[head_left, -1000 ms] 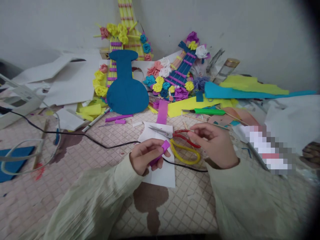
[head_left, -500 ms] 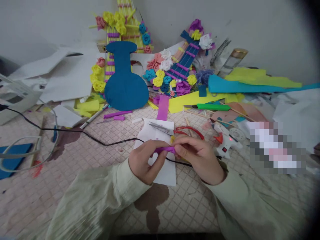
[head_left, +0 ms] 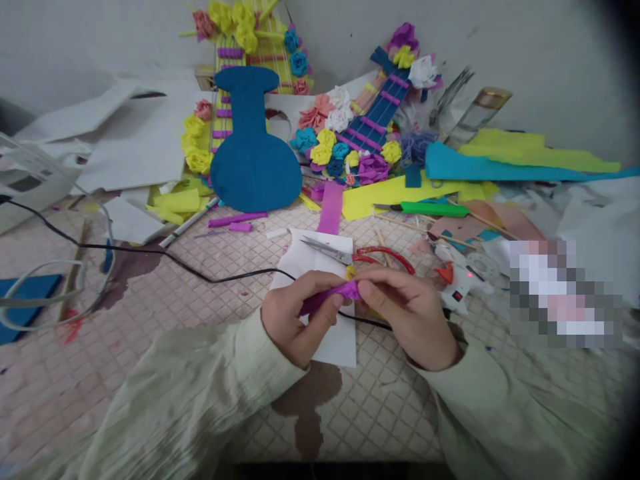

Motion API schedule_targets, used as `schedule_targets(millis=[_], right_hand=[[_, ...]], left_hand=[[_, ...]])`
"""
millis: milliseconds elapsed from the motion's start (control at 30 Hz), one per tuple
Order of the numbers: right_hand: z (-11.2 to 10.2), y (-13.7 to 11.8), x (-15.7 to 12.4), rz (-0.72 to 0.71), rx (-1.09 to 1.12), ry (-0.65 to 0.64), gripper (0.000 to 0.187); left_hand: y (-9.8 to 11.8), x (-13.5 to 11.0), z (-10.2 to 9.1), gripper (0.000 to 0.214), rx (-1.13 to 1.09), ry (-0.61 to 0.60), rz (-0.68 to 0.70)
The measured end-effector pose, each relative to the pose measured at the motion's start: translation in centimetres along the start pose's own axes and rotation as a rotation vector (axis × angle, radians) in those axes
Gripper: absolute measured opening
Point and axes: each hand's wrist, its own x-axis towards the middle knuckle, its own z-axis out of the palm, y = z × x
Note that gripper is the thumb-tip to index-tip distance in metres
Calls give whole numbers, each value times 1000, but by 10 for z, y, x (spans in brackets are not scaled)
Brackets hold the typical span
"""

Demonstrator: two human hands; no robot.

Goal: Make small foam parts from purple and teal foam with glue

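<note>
My left hand (head_left: pixel 303 317) pinches a strip of purple crepe paper (head_left: pixel 320 300) between thumb and fingers. At the strip's crumpled right end, the thumb and fingers of my right hand (head_left: pixel 407 313) are closed on it. Both hands hover over a white sheet of paper (head_left: pixel 335 343) on the table. Just beyond my fingertips lie scissors (head_left: pixel 327 250) with red handles. A small yellow piece (head_left: pixel 350 272) shows by my right fingers, its kind unclear. Part of the purple strip is hidden behind my left fingers.
A blue guitar-shaped cutout (head_left: pixel 255 167) leans at the back among paper-flower-covered instrument models (head_left: pixel 370 127). A black cable (head_left: pixel 215 279) runs across the table and under my hands. To the right lie a green-handled knife (head_left: pixel 435 209) and a white glue gun (head_left: pixel 465 283).
The purple strip now tilts upward to the right, and more of it shows between my hands. My view has shifted slightly, while both hands keep their hold.
</note>
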Motion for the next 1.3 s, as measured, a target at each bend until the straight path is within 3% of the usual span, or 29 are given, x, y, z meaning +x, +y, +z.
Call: schedule_targets(millis=[133,233,367,567,800,900,1100,1300], right_hand=[[3,-2,-2,-176,-247,104,8],[3,-1,-2,-150,-199,91,7],[0,-2,-2,-144,-104,56,14],[-3,-7,-9,-312,-225,-7,36],[0,-5,-9,-593,-467,19,47],[-1,-9,-9,-577,-441,-24,48],[-5,-17,-18,-349,-202,-69,45],[0,-17,-16,-563,-308,-17,53]], left_hand=[[-1,-1,1,16,30,10,-4],[0,-2,2,15,-17,5,-29],[2,1,3,14,-250,28,-95],[3,4,5,9,-553,55,-194],[2,4,4,8,-568,55,-229],[3,4,3,9,-559,37,-181],[7,1,1,9,-574,-9,-92],[5,1,2,10,-571,-31,-94]])
